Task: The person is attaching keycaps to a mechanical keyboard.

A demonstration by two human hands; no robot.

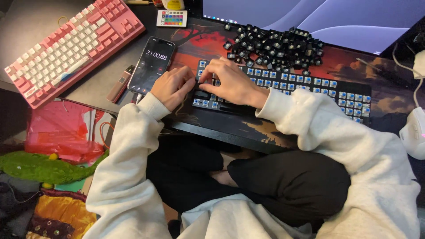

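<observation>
fingers of the right hand (230, 82) pinch at the left end of the black keyboard with bare blue switches (283, 88); the left hand (173, 86), loosely curled, steadies its edge. a slip could scatter the heap of loose black keycaps (274, 46) or bend a switch.

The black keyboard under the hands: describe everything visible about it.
The black keyboard lies flat on a dark red-and-black desk mat, angled down toward the right. Almost all keycaps are off, baring rows of blue-stemmed switches; a few dark caps remain at its left end. The right hand presses on that end, and the left hand rests at its left edge. The removed black keycaps sit heaped just behind it.
</observation>
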